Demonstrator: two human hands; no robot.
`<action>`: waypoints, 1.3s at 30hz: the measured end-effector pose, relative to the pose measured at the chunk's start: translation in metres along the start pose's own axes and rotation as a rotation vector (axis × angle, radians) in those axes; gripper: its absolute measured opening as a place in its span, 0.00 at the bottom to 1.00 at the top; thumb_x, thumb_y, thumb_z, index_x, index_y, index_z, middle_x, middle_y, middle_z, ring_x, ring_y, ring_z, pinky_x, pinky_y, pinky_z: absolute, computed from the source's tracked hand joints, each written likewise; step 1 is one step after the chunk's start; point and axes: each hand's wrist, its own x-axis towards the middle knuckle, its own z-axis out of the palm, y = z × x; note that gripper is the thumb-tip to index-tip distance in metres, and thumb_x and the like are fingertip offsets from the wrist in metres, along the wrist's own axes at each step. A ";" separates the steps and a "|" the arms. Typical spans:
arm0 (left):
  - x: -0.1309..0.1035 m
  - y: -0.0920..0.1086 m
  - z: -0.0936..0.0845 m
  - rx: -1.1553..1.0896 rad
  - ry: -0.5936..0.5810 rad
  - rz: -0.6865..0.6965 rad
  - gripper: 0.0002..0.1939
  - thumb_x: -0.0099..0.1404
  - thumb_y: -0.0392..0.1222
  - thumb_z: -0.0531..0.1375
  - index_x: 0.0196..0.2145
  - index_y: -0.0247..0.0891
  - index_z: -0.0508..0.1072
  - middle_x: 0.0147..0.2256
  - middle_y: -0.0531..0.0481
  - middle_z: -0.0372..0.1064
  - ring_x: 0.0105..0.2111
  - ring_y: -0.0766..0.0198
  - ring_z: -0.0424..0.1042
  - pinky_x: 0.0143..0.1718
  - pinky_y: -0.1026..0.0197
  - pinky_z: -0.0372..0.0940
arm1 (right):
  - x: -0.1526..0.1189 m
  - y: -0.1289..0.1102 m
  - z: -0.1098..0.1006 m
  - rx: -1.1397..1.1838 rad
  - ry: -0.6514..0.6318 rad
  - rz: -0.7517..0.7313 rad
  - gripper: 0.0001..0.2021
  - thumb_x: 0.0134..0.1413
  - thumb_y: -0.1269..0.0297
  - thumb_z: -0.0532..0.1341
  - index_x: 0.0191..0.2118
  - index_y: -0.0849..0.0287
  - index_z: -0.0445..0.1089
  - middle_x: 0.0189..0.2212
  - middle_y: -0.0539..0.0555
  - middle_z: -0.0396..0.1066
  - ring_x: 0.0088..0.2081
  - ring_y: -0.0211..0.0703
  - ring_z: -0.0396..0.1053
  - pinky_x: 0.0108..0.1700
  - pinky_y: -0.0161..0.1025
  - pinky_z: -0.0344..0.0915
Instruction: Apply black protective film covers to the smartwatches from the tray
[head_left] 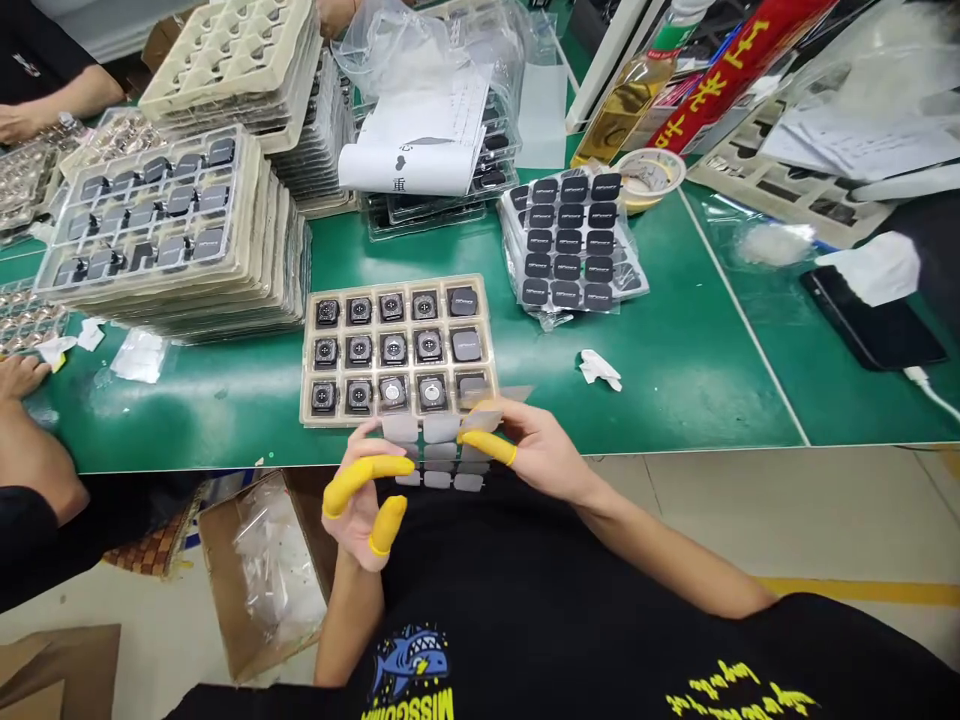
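Both hands are at a translucent sheet of grey rounded stickers (440, 430), raised over the table's front edge. My left hand (364, 495) has yellow finger cots on thumb and forefinger. Its thumb stands away from the sheet, while the forefinger and the fingers behind meet the sheet's left side. My right hand (540, 450), with a yellow cot on the thumb, pinches the right upper part, where a grey piece tilts up. Just beyond lies a beige tray (306, 385) of square black watch cases (393, 348); its right column shows dark printed faces (466, 345).
Stacked trays (277, 270) stand at the left. Black label sheets (570, 240) lie right of centre, beside a tape roll (652, 178) and a bottle (630, 105). A phone (870, 320) charges at far right. Another person's arm (34, 440) rests at left. A carton (225, 600) sits below.
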 end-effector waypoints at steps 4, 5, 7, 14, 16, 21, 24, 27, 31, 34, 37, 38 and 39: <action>0.001 -0.006 -0.013 -0.051 0.136 -0.100 0.35 0.68 0.53 0.71 0.70 0.58 0.71 0.59 0.47 0.80 0.56 0.51 0.81 0.64 0.37 0.77 | 0.001 -0.014 -0.011 -0.085 -0.063 -0.269 0.10 0.72 0.53 0.70 0.43 0.52 0.84 0.38 0.54 0.84 0.40 0.45 0.81 0.45 0.42 0.78; 0.001 -0.007 -0.016 -0.061 0.083 -0.160 0.41 0.66 0.56 0.74 0.73 0.55 0.68 0.63 0.43 0.78 0.59 0.49 0.81 0.63 0.40 0.78 | 0.001 -0.017 -0.013 -0.104 -0.100 -0.330 0.07 0.73 0.57 0.69 0.45 0.51 0.85 0.39 0.54 0.84 0.40 0.44 0.81 0.44 0.41 0.77; -0.001 -0.008 -0.021 -0.045 -0.123 -0.283 0.43 0.67 0.56 0.74 0.74 0.50 0.67 0.63 0.38 0.79 0.56 0.49 0.83 0.59 0.46 0.80 | 0.000 -0.019 -0.014 -0.132 -0.149 -0.407 0.07 0.73 0.63 0.69 0.49 0.48 0.86 0.40 0.53 0.85 0.40 0.43 0.81 0.44 0.40 0.78; -0.004 -0.010 -0.018 0.064 -0.266 -0.108 0.15 0.72 0.38 0.71 0.54 0.50 0.86 0.42 0.46 0.87 0.38 0.57 0.86 0.39 0.56 0.81 | -0.001 -0.009 -0.010 -0.052 -0.121 -0.482 0.13 0.75 0.65 0.66 0.53 0.40 0.87 0.47 0.55 0.85 0.44 0.46 0.83 0.48 0.44 0.81; -0.002 -0.010 -0.017 0.003 -0.249 -0.137 0.13 0.72 0.39 0.72 0.52 0.51 0.87 0.43 0.46 0.87 0.39 0.57 0.86 0.38 0.56 0.81 | -0.001 -0.007 -0.011 0.001 -0.125 -0.486 0.12 0.76 0.63 0.65 0.48 0.41 0.89 0.47 0.56 0.85 0.43 0.47 0.83 0.46 0.45 0.81; 0.002 -0.007 -0.018 -0.291 -0.191 -0.533 0.31 0.78 0.67 0.58 0.66 0.46 0.77 0.51 0.37 0.86 0.46 0.46 0.88 0.49 0.41 0.83 | -0.001 -0.007 -0.014 0.025 -0.073 -0.514 0.13 0.76 0.61 0.64 0.45 0.42 0.90 0.46 0.57 0.85 0.42 0.47 0.82 0.44 0.46 0.81; -0.001 -0.005 -0.016 -0.327 -0.266 -0.648 0.46 0.69 0.76 0.64 0.71 0.43 0.70 0.54 0.34 0.85 0.47 0.45 0.88 0.49 0.44 0.83 | 0.000 -0.006 -0.013 -0.042 -0.052 -0.514 0.15 0.77 0.60 0.63 0.42 0.43 0.89 0.45 0.57 0.85 0.43 0.48 0.82 0.44 0.46 0.81; -0.008 -0.002 -0.011 -0.216 -0.259 -0.667 0.40 0.68 0.58 0.75 0.71 0.43 0.70 0.44 0.43 0.86 0.39 0.57 0.87 0.42 0.59 0.81 | -0.001 -0.003 -0.014 -0.089 -0.104 -0.452 0.16 0.79 0.58 0.61 0.43 0.45 0.88 0.47 0.57 0.84 0.45 0.48 0.82 0.48 0.48 0.81; -0.015 0.002 -0.010 -0.027 -0.094 -0.624 0.33 0.73 0.49 0.73 0.71 0.44 0.71 0.38 0.50 0.84 0.36 0.64 0.84 0.41 0.63 0.79 | -0.003 0.000 -0.019 0.012 -0.081 -0.162 0.17 0.78 0.47 0.60 0.60 0.45 0.81 0.50 0.57 0.83 0.50 0.52 0.82 0.54 0.50 0.79; -0.020 0.003 -0.011 0.036 -0.064 -0.582 0.33 0.72 0.46 0.73 0.71 0.48 0.71 0.40 0.51 0.84 0.38 0.65 0.84 0.44 0.63 0.79 | -0.005 0.001 -0.015 0.047 -0.114 -0.015 0.31 0.67 0.39 0.70 0.68 0.47 0.70 0.50 0.57 0.80 0.47 0.52 0.80 0.50 0.49 0.79; -0.027 -0.001 -0.010 0.065 0.033 -0.524 0.27 0.72 0.46 0.74 0.66 0.49 0.76 0.41 0.51 0.83 0.38 0.65 0.83 0.45 0.63 0.80 | -0.005 0.004 -0.003 -0.083 -0.078 0.026 0.31 0.61 0.47 0.76 0.65 0.49 0.69 0.42 0.53 0.77 0.40 0.47 0.75 0.47 0.47 0.78; -0.030 -0.003 -0.010 0.076 0.075 -0.503 0.24 0.72 0.46 0.74 0.63 0.49 0.79 0.42 0.51 0.83 0.40 0.65 0.83 0.45 0.63 0.80 | -0.005 0.005 0.001 -0.115 -0.046 0.025 0.28 0.63 0.49 0.75 0.63 0.49 0.70 0.40 0.52 0.76 0.38 0.46 0.74 0.46 0.47 0.78; -0.032 -0.005 -0.011 0.081 0.102 -0.480 0.20 0.72 0.46 0.73 0.60 0.49 0.81 0.43 0.51 0.83 0.41 0.64 0.84 0.46 0.62 0.80 | -0.005 0.007 0.004 -0.137 -0.022 0.016 0.25 0.65 0.49 0.73 0.61 0.50 0.70 0.39 0.52 0.76 0.37 0.46 0.73 0.45 0.47 0.77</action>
